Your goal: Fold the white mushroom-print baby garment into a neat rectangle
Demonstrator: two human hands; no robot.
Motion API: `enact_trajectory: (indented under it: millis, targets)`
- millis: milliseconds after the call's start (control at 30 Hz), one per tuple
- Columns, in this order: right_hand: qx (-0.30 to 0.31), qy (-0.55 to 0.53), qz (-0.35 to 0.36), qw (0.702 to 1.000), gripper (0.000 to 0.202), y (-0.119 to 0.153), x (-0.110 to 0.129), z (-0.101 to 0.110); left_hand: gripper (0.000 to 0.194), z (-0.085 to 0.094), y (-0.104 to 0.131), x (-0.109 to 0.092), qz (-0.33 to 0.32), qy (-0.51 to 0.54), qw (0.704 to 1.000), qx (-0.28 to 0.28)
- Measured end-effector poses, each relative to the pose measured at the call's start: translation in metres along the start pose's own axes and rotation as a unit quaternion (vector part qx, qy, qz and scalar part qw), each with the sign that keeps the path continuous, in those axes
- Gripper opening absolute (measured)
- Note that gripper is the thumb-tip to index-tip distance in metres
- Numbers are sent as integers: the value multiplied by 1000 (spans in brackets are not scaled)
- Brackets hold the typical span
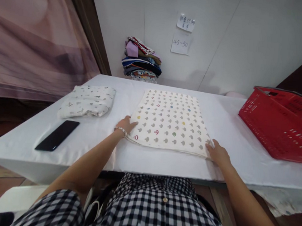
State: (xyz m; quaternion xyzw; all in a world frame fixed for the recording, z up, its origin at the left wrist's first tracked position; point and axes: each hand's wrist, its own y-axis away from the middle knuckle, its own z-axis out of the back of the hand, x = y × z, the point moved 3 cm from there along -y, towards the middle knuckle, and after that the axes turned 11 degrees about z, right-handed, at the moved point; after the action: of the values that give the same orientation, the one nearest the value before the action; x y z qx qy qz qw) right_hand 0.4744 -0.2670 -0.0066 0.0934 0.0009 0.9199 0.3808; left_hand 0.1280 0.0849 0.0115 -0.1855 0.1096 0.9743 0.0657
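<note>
A white cloth printed with small mushrooms, mostly grey with a few coloured ones, lies folded into a flat rectangle in front of me. Its layers show along the near edge. My left hand, with a bracelet at the wrist, grips the left edge near the front corner, thumb on top. At the near right corner, my right hand pinches the cloth between thumb and fingers. Some fingertips of both hands are hidden by or against the fabric.
On the white-covered table, a second folded printed cloth and a black phone lie to the left. A red plastic basket stands at the right. Behind the table, folded fabrics are stacked by the wall.
</note>
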Motion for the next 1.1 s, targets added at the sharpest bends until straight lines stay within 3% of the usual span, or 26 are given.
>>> enact_trajectory:
  millis: [100,233,300,400,500,567,700,900,1100]
  targets:
    - [-14,45,16,999,63,8,8,7,75,1,8,0,12,-6,1000,13]
    - [-162,55,167,971,49,18,34,15,69,4,21,8,-31,8,999,-35]
    - [-194,-2,272,943,38,23,53,13,57,6,33,11,-104,21,989,-100]
    - [-155,-94,393,902,30,30,84,6,41,4,61,10,-287,32,945,-154]
    - [-121,-123,468,867,27,35,108,2,33,-6,90,5,-456,7,885,-100]
    - [-105,-121,498,852,26,35,118,1,29,-14,101,1,-510,-17,858,-61]
    - [-75,-105,514,848,24,34,126,-5,24,-21,104,-6,-513,-29,858,-29]
    - [-71,-148,472,866,27,32,124,-12,27,-22,98,-7,-489,14,872,4]
    - [-92,-154,466,867,24,34,126,-14,27,-21,104,-11,-495,7,869,-28]
